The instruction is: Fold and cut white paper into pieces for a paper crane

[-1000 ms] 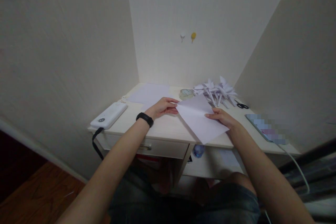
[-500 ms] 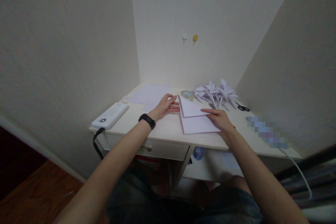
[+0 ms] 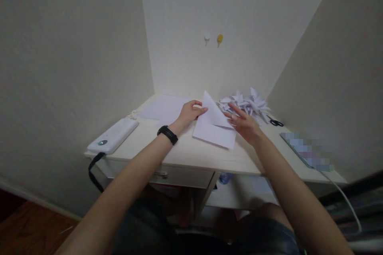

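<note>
A white sheet of paper (image 3: 214, 135), with a triangular flap folded over its upper part, is held tilted above the desk between my hands. My left hand (image 3: 191, 110) wears a black watch at the wrist and pinches the sheet's left edge between thumb and fingers. At the sheet's right side is my right hand (image 3: 243, 125), its fingers spread and the index finger raised. Its lower fingers are beside the folded edge; whether they touch the paper is hard to make out.
Folded white paper pinwheels (image 3: 247, 101) are heaped at the back right, near black-handled scissors (image 3: 275, 122). More white sheets (image 3: 161, 107) lie at the back left. A white power bank (image 3: 115, 135) sits on the left, a blurred-screen device (image 3: 305, 151) on the right. A drawer (image 3: 182, 173) is below.
The paper has turned and its point has risen. My left hand has taken hold of its left edge; my right hand has let go of the flap and spread its fingers.
</note>
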A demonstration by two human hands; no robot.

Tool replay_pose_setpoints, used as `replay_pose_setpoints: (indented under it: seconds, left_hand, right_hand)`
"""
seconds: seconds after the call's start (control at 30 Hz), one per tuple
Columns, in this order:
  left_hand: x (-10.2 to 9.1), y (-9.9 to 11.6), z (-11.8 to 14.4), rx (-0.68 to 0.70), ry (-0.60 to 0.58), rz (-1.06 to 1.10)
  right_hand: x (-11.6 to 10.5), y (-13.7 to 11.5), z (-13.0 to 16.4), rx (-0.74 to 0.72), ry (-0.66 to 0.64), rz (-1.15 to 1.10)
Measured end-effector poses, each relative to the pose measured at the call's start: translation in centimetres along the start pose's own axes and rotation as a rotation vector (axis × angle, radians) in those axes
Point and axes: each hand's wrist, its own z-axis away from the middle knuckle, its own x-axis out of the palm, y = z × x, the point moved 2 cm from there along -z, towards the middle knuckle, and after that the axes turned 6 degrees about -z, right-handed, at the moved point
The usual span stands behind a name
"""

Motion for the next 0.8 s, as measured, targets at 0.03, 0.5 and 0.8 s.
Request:
replay_pose_setpoints:
  seconds: [0.03, 0.5, 0.8]
  left_hand:
    - [0.3, 0.4, -0.4, 0.015, -0.023, -0.04]
    - [3.0, 0.9, -1.3, 0.306, 0.048, -0.638]
    - [3.1, 0.3, -0.5, 0.347, 0.108, -0.495]
  right_hand:
    - [-0.1, -0.3, -1.1, 0.054, 0.035, -0.022]
    - [0.2, 1.4, -8.5, -0.015, 0.224, -0.129]
    - [0.4, 0.8, -7.5, -0.18, 0.347, -0.144]
